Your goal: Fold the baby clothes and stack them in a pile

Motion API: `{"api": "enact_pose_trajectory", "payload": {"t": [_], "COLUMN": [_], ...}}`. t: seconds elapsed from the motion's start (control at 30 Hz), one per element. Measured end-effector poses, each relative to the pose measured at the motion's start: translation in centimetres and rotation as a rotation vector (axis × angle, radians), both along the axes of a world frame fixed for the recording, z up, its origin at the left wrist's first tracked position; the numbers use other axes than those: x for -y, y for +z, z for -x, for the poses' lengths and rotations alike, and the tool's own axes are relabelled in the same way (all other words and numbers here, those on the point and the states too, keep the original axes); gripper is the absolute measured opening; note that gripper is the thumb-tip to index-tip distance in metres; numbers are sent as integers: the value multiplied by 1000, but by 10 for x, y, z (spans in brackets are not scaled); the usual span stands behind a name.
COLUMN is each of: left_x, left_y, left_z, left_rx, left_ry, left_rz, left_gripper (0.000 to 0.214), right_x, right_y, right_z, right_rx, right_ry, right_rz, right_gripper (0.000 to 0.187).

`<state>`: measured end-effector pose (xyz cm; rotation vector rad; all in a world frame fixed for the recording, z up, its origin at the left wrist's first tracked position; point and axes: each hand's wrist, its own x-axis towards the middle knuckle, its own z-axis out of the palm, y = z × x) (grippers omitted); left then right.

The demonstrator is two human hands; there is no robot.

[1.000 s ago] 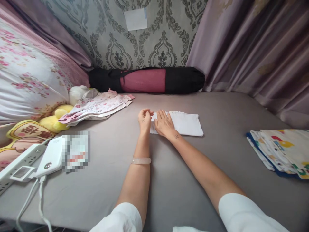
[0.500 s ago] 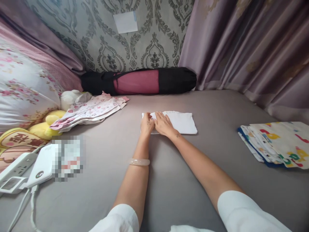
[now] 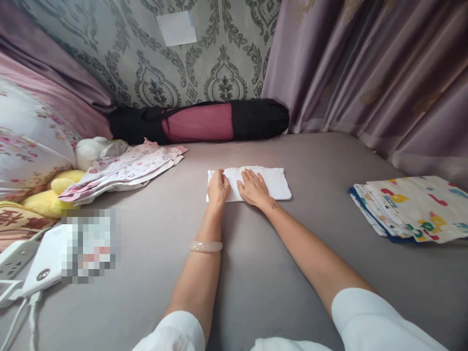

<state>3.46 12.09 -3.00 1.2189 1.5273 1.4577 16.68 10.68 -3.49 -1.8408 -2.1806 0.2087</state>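
Note:
A folded white cloth [image 3: 272, 181] lies flat on the grey bed sheet [image 3: 256, 273] in the middle of the view. My left hand [image 3: 218, 187] rests on the cloth's left end, fingers curled down onto it. My right hand [image 3: 253, 188] lies flat on the cloth just right of the left hand, fingers stretched out and apart. A pale bangle [image 3: 205, 246] sits on my left wrist.
A stack of colourful printed cloths [image 3: 413, 207] lies at the right. Pink patterned garments [image 3: 127, 165] and soft toys [image 3: 64, 187] sit at the left by a floral pillow. A black and pink roll bag [image 3: 199, 122] lies along the wall. A white power strip and charger [image 3: 40, 261] are at the near left.
My left hand, raised and pinched beside the cloth a second ago, has come down onto its left end. The cloth's left flap now lies flat. The view has shifted right.

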Motion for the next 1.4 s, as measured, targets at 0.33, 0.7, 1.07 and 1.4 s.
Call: {"api": "enact_pose_trajectory", "payload": {"t": [0.33,0.7,1.07,1.4], "left_x": [-1,-1,0,4], "left_y": [-8,-24,-17,-10], "left_z": [-9,-9,-8,-10], "left_rx": [-184,-920,-992,-1012], "left_ry": [-176,-303,-352,-356], "left_rz": [-108,-92,-51,13], "left_gripper": [19,26,29,32], "right_x": [5,5,5,3], "right_y": [14,1,2,-2], "right_z": [-42,-53,-79,-84], "right_rx": [-20,39,139,121], "right_ry": [-26,-28,-94,-90], "right_rz": [17,80,55,110], "right_gripper": [58,63,64,64]}}
